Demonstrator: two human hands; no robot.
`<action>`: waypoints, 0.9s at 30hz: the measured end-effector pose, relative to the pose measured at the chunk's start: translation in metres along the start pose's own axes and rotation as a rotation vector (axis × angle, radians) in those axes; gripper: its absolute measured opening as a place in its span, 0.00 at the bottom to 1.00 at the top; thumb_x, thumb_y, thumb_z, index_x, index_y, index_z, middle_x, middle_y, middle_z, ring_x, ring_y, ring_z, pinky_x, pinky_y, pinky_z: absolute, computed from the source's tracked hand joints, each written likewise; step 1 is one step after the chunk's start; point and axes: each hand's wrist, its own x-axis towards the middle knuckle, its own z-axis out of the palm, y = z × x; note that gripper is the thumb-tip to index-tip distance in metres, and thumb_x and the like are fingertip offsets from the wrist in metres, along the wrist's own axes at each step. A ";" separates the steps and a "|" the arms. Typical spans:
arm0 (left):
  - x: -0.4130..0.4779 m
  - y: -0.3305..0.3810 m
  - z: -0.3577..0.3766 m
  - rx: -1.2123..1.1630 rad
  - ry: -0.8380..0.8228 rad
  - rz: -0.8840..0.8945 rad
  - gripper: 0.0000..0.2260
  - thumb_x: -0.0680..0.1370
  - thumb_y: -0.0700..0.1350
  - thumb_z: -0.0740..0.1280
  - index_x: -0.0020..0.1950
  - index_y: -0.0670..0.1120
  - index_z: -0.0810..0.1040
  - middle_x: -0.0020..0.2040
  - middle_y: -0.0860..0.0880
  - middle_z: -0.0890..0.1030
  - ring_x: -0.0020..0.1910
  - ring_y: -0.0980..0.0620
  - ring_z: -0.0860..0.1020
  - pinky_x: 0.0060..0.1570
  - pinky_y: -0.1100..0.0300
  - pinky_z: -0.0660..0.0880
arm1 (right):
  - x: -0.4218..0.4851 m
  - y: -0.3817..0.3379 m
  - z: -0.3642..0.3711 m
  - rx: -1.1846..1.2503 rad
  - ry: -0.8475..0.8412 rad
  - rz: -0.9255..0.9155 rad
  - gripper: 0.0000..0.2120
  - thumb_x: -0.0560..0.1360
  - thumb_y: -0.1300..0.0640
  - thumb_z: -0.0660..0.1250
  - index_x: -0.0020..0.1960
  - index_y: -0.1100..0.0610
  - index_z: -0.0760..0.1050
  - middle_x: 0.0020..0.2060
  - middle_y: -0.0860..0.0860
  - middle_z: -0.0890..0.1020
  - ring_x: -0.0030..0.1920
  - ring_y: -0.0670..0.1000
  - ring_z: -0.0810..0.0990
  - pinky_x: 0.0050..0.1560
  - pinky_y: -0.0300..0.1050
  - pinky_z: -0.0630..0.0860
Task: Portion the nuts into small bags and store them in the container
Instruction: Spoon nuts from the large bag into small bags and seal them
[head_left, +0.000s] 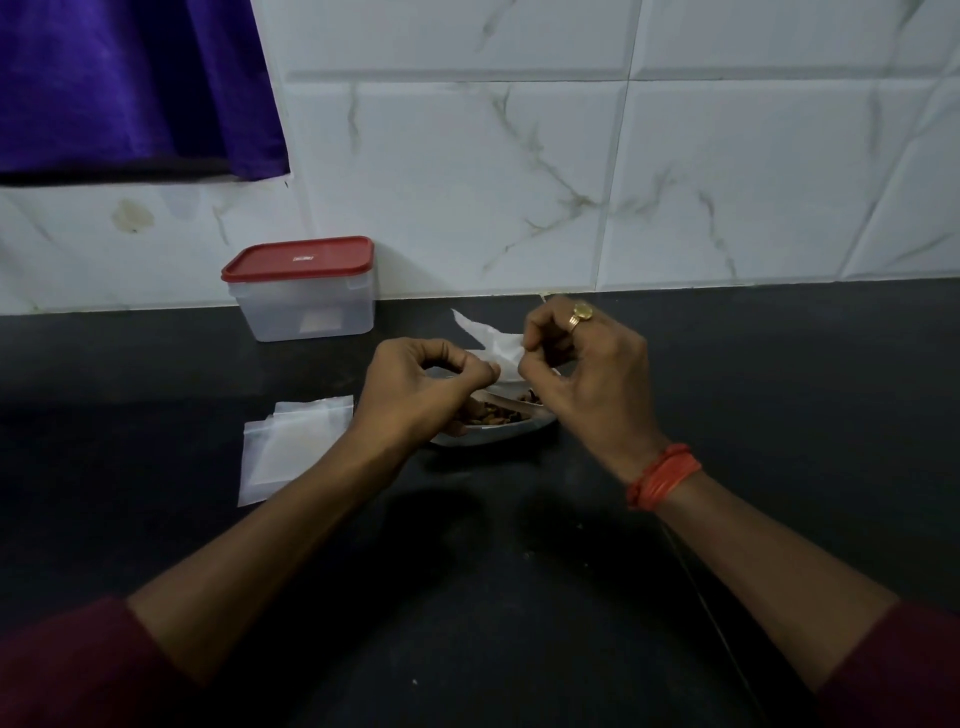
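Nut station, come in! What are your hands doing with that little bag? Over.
Left hand and right hand pinch a small bag over the nut dish. Container closed, red lid on. Spare bags lie left.

The black desk looks matt and faintly speckled. The white marble-veined wall tiles are glossy and smooth. The rectangular frosted plastic container carries a smooth red plastic lid. The small translucent plastic bag is thin and crinkled. The silvery metal dish gleams. The purple curtain is soft cloth.
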 end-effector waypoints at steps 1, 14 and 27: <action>-0.001 -0.001 0.002 0.000 -0.010 0.013 0.06 0.75 0.41 0.74 0.39 0.42 0.82 0.39 0.45 0.85 0.34 0.48 0.85 0.30 0.62 0.78 | 0.001 0.003 0.000 -0.010 -0.013 -0.011 0.05 0.72 0.65 0.69 0.44 0.56 0.77 0.39 0.50 0.79 0.38 0.49 0.79 0.39 0.50 0.79; 0.006 -0.013 -0.009 0.087 0.059 0.256 0.07 0.76 0.50 0.73 0.48 0.48 0.81 0.45 0.50 0.84 0.40 0.51 0.84 0.37 0.56 0.81 | -0.004 0.010 0.007 0.103 -0.098 -0.062 0.08 0.74 0.61 0.72 0.53 0.58 0.84 0.45 0.48 0.85 0.42 0.42 0.83 0.45 0.37 0.80; 0.027 -0.025 -0.033 -0.410 -0.043 -0.015 0.22 0.72 0.43 0.71 0.65 0.38 0.77 0.58 0.41 0.83 0.59 0.42 0.81 0.55 0.47 0.80 | 0.001 0.020 0.003 0.502 -0.160 0.320 0.09 0.75 0.67 0.71 0.53 0.58 0.83 0.48 0.53 0.86 0.48 0.52 0.86 0.51 0.52 0.84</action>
